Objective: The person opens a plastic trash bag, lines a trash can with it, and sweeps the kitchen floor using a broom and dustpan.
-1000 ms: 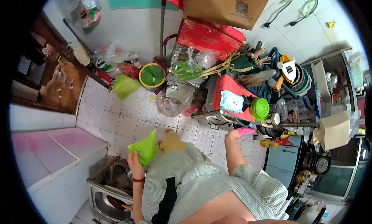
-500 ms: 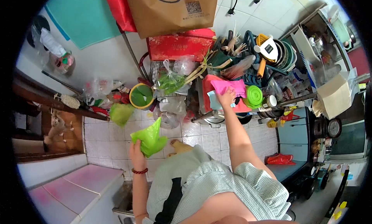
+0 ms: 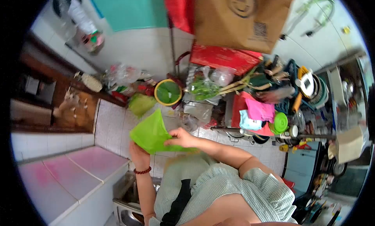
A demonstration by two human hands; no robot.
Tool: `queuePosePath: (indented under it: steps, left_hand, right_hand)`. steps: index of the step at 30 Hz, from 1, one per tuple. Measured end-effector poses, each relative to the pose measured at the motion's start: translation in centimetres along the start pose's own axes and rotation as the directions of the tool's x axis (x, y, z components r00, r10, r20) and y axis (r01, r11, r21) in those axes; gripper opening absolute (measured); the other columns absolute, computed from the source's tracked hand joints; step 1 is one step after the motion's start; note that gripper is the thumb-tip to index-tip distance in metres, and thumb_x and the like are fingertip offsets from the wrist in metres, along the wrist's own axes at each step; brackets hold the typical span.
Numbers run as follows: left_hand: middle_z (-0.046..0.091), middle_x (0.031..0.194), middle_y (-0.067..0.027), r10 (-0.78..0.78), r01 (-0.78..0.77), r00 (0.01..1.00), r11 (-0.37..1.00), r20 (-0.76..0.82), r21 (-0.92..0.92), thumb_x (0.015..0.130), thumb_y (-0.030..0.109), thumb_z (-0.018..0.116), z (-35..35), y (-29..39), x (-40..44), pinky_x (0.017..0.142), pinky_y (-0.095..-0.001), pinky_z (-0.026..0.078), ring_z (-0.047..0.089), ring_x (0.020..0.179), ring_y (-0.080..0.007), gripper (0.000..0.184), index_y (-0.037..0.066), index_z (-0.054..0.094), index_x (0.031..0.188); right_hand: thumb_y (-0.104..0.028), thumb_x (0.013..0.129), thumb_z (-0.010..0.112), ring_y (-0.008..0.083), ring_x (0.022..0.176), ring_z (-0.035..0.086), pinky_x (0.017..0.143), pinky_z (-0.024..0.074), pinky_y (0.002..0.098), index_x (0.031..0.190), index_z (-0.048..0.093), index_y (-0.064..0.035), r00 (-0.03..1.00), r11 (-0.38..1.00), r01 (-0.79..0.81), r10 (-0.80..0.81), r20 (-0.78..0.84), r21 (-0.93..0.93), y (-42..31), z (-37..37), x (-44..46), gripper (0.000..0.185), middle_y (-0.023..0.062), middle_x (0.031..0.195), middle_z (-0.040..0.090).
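Note:
A bright green plastic bag (image 3: pixel 152 133) is spread out in front of my body. My left hand (image 3: pixel 138 151) grips its lower left side, the fingers partly hidden behind the plastic. My right hand (image 3: pixel 183 138) pinches the bag's right edge between thumb and fingers. Away to the right, a folded pink bag (image 3: pixel 261 110) and a light blue packet (image 3: pixel 249 121) lie on a red surface (image 3: pixel 237 108), beside a round green-lidded container (image 3: pixel 279 123). Neither hand touches those.
A yellow-rimmed bucket (image 3: pixel 168 92) stands beyond the bag, near bagged green vegetables (image 3: pixel 205 89) on a rack. A brown paper bag (image 3: pixel 238 23) sits above a red box (image 3: pixel 222 56). A pink-topped cabinet (image 3: pixel 62 179) is at lower left; a cat (image 3: pixel 70 103) is by the doorway.
My right hand has left the pink bag and come over to the green bag, taking its edge. The green bag is now opened out wider. My view has shifted left.

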State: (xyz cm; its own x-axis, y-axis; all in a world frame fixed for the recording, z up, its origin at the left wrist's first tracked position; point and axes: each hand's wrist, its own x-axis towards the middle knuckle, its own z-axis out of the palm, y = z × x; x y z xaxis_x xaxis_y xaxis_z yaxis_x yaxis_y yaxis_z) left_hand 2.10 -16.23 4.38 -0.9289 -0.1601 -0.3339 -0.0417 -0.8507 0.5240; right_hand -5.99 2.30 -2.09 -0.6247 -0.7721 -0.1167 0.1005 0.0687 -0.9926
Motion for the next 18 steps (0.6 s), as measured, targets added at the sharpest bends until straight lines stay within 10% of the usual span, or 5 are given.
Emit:
queuePosePath:
  steps: [3, 5, 7, 13, 18]
  left_hand:
    - [0.059, 0.099, -0.0063, 0.061, 0.015, 0.995, 0.694, -0.080, 0.720, 0.087, 0.022, 0.054, -8.2, -0.7, -0.3, 0.079, -0.0258, 0.044, 0.054, 0.090, -0.0125, 0.032, 0.001, 0.055, 0.111]
    - [0.060, 0.073, -0.0022, 0.044, 0.195, 0.975, 0.315, -0.219, 0.929, 0.081, 0.022, 0.063, -11.6, -0.1, -1.0, 0.062, -0.0232, 0.043, 0.054, 0.070, -0.0082, 0.025, 0.000, 0.063, 0.091]
    - [0.058, 0.061, 0.0008, 0.174, 0.254, 0.938, 0.245, -0.301, 0.935, 0.077, 0.022, 0.068, -13.5, 1.6, -1.5, 0.054, -0.0228, 0.040, 0.050, 0.059, -0.0062, 0.023, -0.001, 0.066, 0.078]
    - [0.043, 0.046, -0.0011, 0.523, -0.027, 0.812, 0.478, -0.260, 0.878, 0.069, 0.033, 0.074, -22.1, 9.4, -2.2, 0.042, -0.0295, 0.030, 0.033, 0.045, -0.0076, 0.046, -0.003, 0.050, 0.056]
    - [0.056, 0.055, -0.0029, 0.468, 0.199, 0.782, 0.439, -0.412, 0.876, 0.075, 0.023, 0.069, -31.4, 22.8, -4.0, 0.049, -0.0253, 0.039, 0.048, 0.052, -0.0084, 0.029, -0.004, 0.062, 0.071]
  right_hand:
    - [-0.011, 0.081, 0.063, 0.0033, 0.070, 0.052, 0.061, 0.0435, 0.0212, 0.091, 0.064, 0.0000, 0.998, 0.999, -0.042, 0.043, -0.045, 0.026, 0.2, 2.7, 4.2, 0.015, 0.0006, 0.077, 0.064]
    - [-0.011, 0.082, 0.062, 0.0032, 0.068, 0.052, 0.060, 0.0434, 0.0212, 0.092, 0.063, 0.0002, 0.994, 0.997, -0.066, 0.069, -0.088, 0.033, 0.2, 4.8, 7.1, 0.015, 0.0007, 0.076, 0.064]
    - [-0.011, 0.083, 0.061, 0.0036, 0.068, 0.053, 0.060, 0.0438, 0.0205, 0.091, 0.063, 0.0010, 0.988, 0.993, -0.115, 0.117, -0.102, 0.025, 1.4, 7.2, 9.9, 0.015, 0.0015, 0.076, 0.064]
    - [-0.016, 0.087, 0.056, 0.0038, 0.069, 0.052, 0.063, 0.0427, 0.0195, 0.085, 0.062, 0.0013, 0.985, 0.978, -0.166, 0.171, -0.030, 0.127, 5.1, 18.3, 20.1, 0.019, -0.0004, 0.077, 0.062]
    - [-0.014, 0.089, 0.050, 0.0070, 0.069, 0.050, 0.061, 0.0423, 0.0227, 0.097, 0.055, 0.0004, 0.977, 0.969, -0.201, 0.188, 0.103, 0.141, 5.9, 29.7, 29.7, 0.017, 0.0001, 0.081, 0.056]
